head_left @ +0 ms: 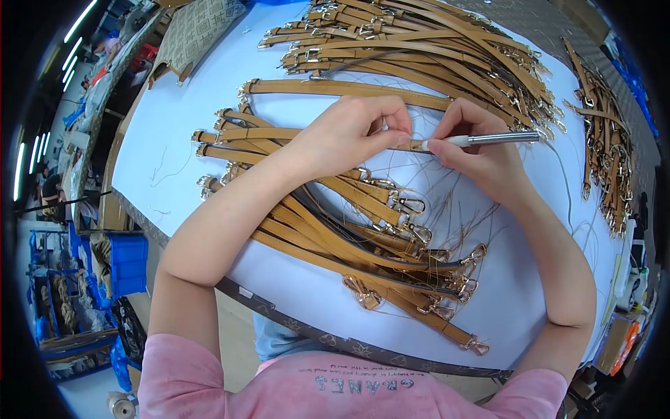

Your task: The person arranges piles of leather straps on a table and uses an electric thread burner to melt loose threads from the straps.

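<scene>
My left hand is closed in a pinch on the end of a tan leather strap, which runs off to the left beneath my wrist. In my right hand is a pen-shaped tool with a silver barrel and a white front part. Its tip meets the strap end between my two hands, and my fingers partly hide that spot. A thin grey cord trails down from near the tool's back end. Below my hands lie more tan straps with metal clasps, and loose threads are scattered by them.
A large heap of tan straps covers the far side of the white table top. Another bundle of straps lies at the right. Patterned fabric sits at the upper left. Blue crates stand on the floor at left.
</scene>
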